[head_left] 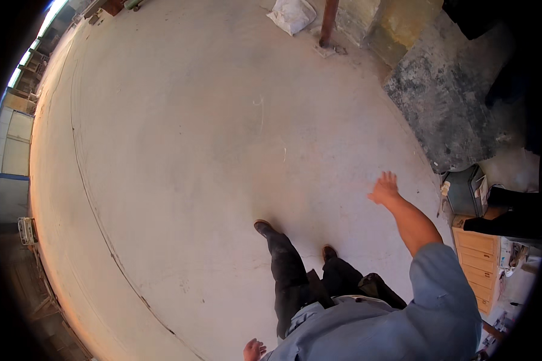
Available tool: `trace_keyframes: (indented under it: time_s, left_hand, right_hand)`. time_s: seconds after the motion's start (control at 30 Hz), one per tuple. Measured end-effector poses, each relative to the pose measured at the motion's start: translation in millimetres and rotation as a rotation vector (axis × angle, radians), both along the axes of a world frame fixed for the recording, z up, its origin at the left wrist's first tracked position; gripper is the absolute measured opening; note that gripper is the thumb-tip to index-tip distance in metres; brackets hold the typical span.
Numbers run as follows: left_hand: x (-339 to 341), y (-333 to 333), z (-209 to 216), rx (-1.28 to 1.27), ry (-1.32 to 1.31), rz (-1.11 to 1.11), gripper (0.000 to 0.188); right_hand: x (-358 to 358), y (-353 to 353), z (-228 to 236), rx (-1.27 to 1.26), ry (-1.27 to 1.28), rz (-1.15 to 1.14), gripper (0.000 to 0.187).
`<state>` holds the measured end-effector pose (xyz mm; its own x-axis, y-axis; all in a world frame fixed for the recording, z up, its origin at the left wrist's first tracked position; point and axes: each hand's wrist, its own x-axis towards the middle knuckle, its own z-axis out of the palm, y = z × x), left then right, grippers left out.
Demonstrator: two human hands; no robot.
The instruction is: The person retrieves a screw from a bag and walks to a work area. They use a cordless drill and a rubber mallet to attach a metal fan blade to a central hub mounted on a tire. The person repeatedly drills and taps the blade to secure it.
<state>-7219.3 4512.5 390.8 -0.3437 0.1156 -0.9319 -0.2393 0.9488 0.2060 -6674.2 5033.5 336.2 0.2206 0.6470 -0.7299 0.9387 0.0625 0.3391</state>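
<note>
My right hand reaches out over the bare concrete floor, fingers spread and nothing in them. It touches nothing. Low in the picture, beside my left hip, my left hand hangs with its fingers loosely curled in, and I see nothing held there. My grey-blue shirt sleeve ends above the right elbow. Below are my dark trousers and two dark shoes, the left shoe farther ahead than the right shoe.
A wooden drawer cabinet stands at right, with a dark grey chair-like object beyond it. Farther along lies a stained dark sheet. Ahead are a rusty post and a white sack. A long crack runs along the left floor.
</note>
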Motion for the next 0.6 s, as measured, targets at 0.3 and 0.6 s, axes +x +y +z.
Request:
trace_keyframes:
  time_s: [0.3,0.6]
  left_hand:
    - [-232,383,-73,0.299,0.338,-0.419,0.015]
    - [-1,972,342,1.603,-0.502,-0.749,0.023]
  right_hand:
    - [107,-82,54,0.409,0.254,-1.392,0.064]
    - [-77,67,11,0.143,0.349,-1.763,0.043]
